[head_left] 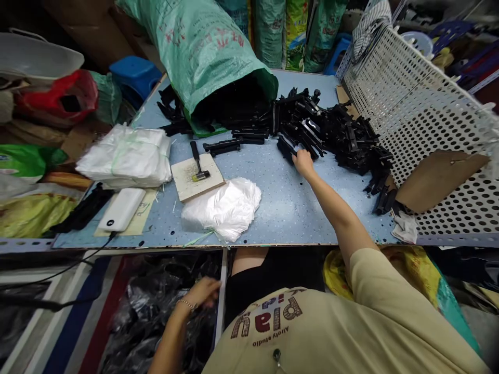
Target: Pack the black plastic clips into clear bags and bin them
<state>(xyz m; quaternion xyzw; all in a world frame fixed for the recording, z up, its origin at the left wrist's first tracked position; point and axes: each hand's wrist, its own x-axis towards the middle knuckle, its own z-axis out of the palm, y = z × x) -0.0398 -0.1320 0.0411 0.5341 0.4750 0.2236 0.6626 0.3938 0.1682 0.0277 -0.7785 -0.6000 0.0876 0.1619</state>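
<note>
Through the head camera, I had the right hand [304, 162] stretched across the blue table [280, 213], its fingers clamped on the near end of a black part [286, 149]. That part was at the near edge of a heap of similar pieces [353, 140], right of the open green sack [206, 57]. The left hand [206, 292] hung below the table edge, above dark plastic [146, 301]; its fingers were blurred, so I couldn't tell whether they were together. A hammer [199, 166] lay on a board [182, 182], just beside some clear bags [228, 208].

Slim black part [286, 150], slanted, beside heaped black parts [345, 132]
</note>
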